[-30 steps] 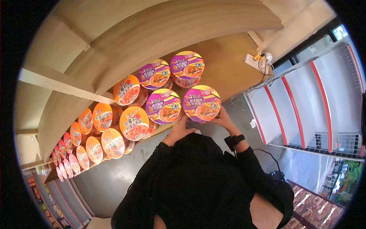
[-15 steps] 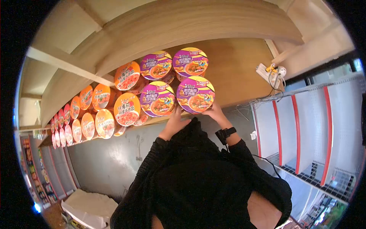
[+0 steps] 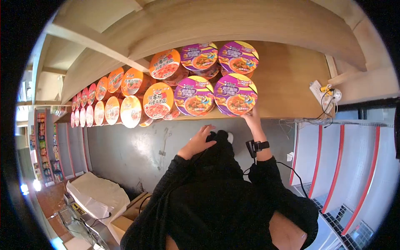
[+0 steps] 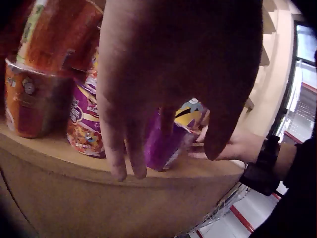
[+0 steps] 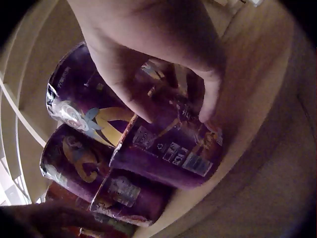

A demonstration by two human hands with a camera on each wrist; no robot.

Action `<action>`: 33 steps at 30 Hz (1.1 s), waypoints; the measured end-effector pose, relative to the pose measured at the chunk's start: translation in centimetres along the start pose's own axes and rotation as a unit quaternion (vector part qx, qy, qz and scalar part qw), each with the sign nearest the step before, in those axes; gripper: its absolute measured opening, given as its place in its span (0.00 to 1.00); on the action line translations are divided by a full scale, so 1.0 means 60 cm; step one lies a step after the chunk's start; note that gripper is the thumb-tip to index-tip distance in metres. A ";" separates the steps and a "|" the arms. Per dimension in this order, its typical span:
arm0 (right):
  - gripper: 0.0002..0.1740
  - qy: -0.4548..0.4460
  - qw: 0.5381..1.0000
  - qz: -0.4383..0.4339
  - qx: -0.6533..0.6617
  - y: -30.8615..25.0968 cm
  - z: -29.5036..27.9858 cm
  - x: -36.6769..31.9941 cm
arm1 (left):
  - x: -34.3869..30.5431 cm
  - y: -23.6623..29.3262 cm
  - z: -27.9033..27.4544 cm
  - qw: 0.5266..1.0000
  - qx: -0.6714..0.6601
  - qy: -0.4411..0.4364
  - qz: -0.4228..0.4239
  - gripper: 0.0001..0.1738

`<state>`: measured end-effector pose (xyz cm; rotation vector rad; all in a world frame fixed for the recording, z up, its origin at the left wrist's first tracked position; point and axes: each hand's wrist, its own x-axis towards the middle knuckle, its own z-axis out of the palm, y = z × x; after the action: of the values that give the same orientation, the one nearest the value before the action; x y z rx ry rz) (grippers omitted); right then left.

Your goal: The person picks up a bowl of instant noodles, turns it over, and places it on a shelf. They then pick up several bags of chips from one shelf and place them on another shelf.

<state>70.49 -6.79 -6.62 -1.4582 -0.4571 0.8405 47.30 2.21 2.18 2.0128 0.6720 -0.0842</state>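
Purple-lidded instant noodle cups [image 3: 194, 96] stand stacked at the right end of a row on the wooden shelf. My right hand [image 3: 253, 121] is at the front right purple noodle cup [image 3: 236, 95]. In the right wrist view, its thumb and fingers hold the side of the lower purple cup [image 5: 171, 148], another cup sitting on top of it. My left hand [image 3: 199, 141] is off the cups, in front of the shelf edge, holding nothing. Its fingers hang loosely in the left wrist view, where the hand [image 4: 168, 64] partly hides the purple cups behind it.
Orange-lidded noodle cups [image 3: 158, 101] and several red-lidded ones continue leftward along the wooden shelf [image 3: 283, 98]. A power strip [image 3: 321, 96] with cables lies at the shelf's right end. White racks with red edges [image 3: 331, 162] stand right; a pale covered bundle [image 3: 98, 193] is lower left.
My left hand has come away from the purple cups, back toward my body. The right hand stays at the front right cup. The head view has turned, shifting the scene.
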 end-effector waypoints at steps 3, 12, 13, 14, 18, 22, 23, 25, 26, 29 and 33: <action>0.27 0.030 1.000 0.003 0.007 0.018 0.004 -0.012 | -0.029 -0.025 -0.009 1.000 0.001 -0.004 -0.019 0.28; 0.10 -0.265 0.920 0.171 -0.234 0.071 0.075 -0.090 | -0.181 -0.121 -0.070 0.995 -0.028 0.098 -0.023 0.23; 0.09 -0.289 0.918 0.155 -0.223 0.071 0.109 -0.102 | -0.208 -0.138 -0.078 0.992 -0.041 0.114 -0.023 0.22; 0.09 -0.316 0.912 0.144 -0.219 0.063 0.147 -0.114 | -0.238 -0.152 -0.087 0.991 -0.027 0.130 -0.027 0.22; 0.10 -0.398 0.890 0.103 -0.195 0.014 0.330 -0.172 | -0.371 -0.216 -0.118 0.980 -0.036 0.192 -0.034 0.22; 0.12 -0.515 0.828 0.064 -0.211 0.033 0.494 -0.219 | -0.516 -0.274 -0.124 0.952 -0.045 0.278 -0.118 0.22; 0.12 -0.550 0.805 0.055 -0.215 0.048 0.528 -0.231 | -0.553 -0.289 -0.119 0.942 -0.064 0.299 -0.134 0.22; 0.12 -0.612 0.757 0.044 -0.226 0.065 0.593 -0.257 | -0.621 -0.323 -0.104 0.920 -0.098 0.342 -0.162 0.21; 0.12 -0.623 0.749 0.037 -0.223 0.070 0.622 -0.274 | -0.650 -0.343 -0.091 0.908 -0.094 0.368 -0.175 0.21; 0.17 -0.659 0.683 0.023 -0.313 0.074 0.688 -0.329 | -0.728 -0.380 -0.057 0.883 -0.119 0.393 -0.228 0.21; 0.18 -0.710 0.610 0.075 -0.344 0.052 0.760 -0.407 | -0.794 -0.393 -0.037 0.850 -0.198 0.414 -0.260 0.22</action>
<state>20.71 5.87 0.15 -1.1458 -2.0650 2.0652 -4.98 -7.36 0.34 1.3559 1.6248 0.5949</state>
